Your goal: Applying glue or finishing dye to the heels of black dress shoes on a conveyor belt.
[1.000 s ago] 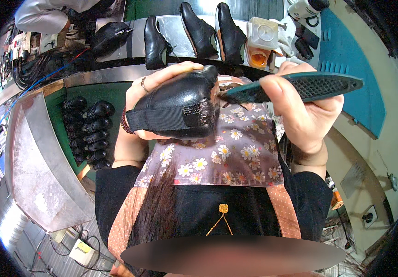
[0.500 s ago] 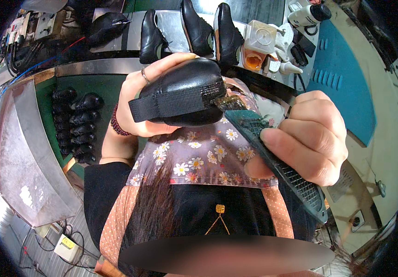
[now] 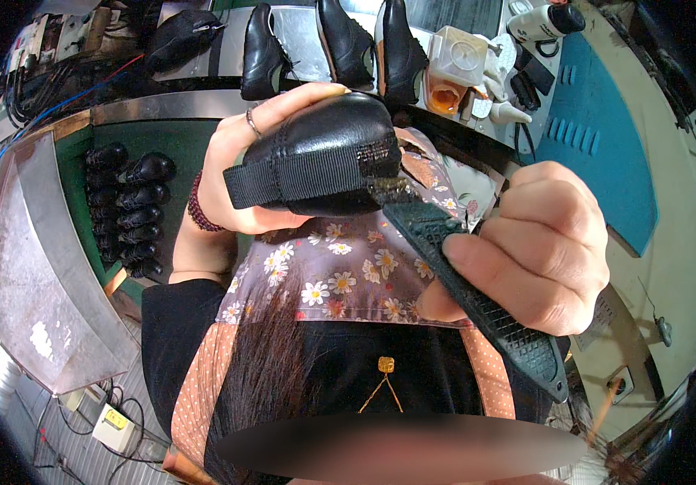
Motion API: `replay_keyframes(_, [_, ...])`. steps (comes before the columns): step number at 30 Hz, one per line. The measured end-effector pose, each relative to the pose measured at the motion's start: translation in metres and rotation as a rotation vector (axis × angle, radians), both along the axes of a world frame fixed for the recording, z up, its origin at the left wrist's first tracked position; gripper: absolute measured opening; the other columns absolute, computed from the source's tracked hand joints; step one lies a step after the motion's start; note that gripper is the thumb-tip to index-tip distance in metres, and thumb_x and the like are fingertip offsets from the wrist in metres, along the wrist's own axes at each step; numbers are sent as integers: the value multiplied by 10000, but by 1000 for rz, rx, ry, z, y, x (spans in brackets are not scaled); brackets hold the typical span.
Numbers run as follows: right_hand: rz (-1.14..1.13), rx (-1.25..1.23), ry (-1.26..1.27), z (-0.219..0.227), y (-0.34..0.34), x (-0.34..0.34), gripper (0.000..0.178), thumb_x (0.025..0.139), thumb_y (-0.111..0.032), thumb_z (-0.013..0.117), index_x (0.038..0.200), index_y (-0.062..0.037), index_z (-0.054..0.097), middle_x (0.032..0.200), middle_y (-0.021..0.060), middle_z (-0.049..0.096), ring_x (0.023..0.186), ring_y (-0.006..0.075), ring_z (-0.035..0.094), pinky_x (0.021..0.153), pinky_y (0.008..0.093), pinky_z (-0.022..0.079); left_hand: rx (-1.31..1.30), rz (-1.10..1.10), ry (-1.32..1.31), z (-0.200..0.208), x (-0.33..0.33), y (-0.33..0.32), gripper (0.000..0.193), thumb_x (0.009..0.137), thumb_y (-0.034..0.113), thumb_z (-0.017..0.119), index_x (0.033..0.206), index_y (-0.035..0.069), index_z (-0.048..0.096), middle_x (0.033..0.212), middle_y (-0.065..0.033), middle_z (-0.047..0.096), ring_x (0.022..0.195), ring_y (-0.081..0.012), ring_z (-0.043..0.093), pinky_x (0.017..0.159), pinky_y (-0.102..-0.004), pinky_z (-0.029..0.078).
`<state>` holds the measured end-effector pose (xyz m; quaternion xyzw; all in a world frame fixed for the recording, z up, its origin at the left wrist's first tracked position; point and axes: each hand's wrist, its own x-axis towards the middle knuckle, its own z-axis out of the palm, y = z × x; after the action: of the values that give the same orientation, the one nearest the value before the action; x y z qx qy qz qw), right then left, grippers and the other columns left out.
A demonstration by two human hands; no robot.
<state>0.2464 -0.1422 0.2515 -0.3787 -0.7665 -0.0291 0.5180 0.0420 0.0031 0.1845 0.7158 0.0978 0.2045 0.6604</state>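
Left hand [image 3: 239, 162] grips smooth black shoe [image 3: 319, 153]; right hand [image 3: 538, 246] ribbed brush [image 3: 477, 303].

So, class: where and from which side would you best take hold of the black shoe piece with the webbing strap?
Grip the black shoe piece around its rounded leather body, coming from the person's left as the left hand does; the strap end stays free for the brush.

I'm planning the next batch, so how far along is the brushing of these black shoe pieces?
Looks done: three black shoes stand on the metal bench. In hand: the left hand holds a black leather shoe upper with a webbing strap, and the right hand presses a dark textured-handle brush to its edge. Probably left: the row of small black uppers at left.
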Motion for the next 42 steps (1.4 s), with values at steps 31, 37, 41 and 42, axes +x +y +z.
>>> replay_keyframes(31, [173, -494, 145, -23, 45, -3, 373, 775, -314, 755, 803, 28, 610, 585, 80, 548, 520, 211, 469, 497, 323, 381, 248, 312, -37, -26, -67, -8, 705, 705, 467, 708, 1147, -68, 582, 1129, -226, 631, 1054, -338, 633, 916, -385, 491])
replay_keyframes(37, [256, -536, 312, -58, 78, -16, 328, 824, -260, 717, 780, 38, 586, 592, 80, 534, 575, 192, 477, 554, 298, 364, 154, 616, -118, -60, -137, -39, 768, 660, 405, 773, 1187, -103, 542, 1179, -219, 606, 1078, -306, 620, 925, -351, 464])
replay_keyframes(41, [364, -699, 297, -62, 92, -1, 228, 794, -159, 731, 780, 36, 613, 673, 95, 599, 589, 183, 510, 544, 289, 391, -95, 1105, -74, -73, -163, -94, 834, 581, 131, 861, 1294, -33, 460, 1192, -107, 594, 1089, -196, 577, 970, -345, 431])
replay_keyframes(42, [347, -746, 314, -64, 96, -1, 197, 795, -131, 723, 777, 33, 616, 681, 89, 603, 594, 175, 505, 556, 290, 391, -340, 1224, -202, -85, -167, -105, 847, 577, 67, 856, 1299, -9, 420, 1184, -82, 588, 1083, -198, 576, 967, -357, 438])
